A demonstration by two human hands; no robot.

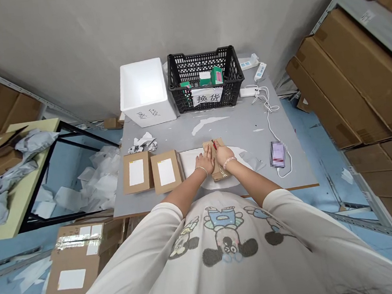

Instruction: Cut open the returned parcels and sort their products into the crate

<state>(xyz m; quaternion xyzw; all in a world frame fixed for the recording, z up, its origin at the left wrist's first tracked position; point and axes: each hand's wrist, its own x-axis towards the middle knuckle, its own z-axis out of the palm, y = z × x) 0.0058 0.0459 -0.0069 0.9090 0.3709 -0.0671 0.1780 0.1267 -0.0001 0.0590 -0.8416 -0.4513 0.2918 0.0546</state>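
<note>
On a white sheet (192, 159) at the table's front lies a small flat brown cardboard package (221, 172). My left hand (205, 161) rests flat on its left side with the fingers stretched out. My right hand (223, 154) is closed around a slim red tool (213, 145) that looks like a utility knife, its tip over the package's upper part. How the tip meets the cardboard is too small to tell. Pale strands show by my right wrist, at the package's lower part. Two brown boxes with white labels, a left one (128, 176) and a right one (159, 172), stand left of my hands.
At the back of the grey table (176, 130) are a white foam box (147, 112) and a black crate (207, 89) holding several green-and-white boxes. Crumpled wrapping (144, 143) lies left. A phone (277, 154) on a white cable lies right. Stacked cartons (70, 260) stand lower left.
</note>
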